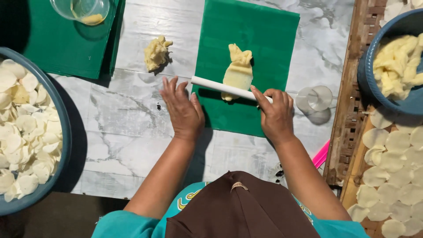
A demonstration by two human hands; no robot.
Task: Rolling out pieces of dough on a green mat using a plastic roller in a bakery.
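Smooth white plastic roller [224,88], matt green plastic sheet [264,39], glossy marble-look floor [128,123]

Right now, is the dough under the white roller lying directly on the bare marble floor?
No: the dough strip under the white roller lies on a green sheet.

No packages, labels, signs or screens anywhere in view.
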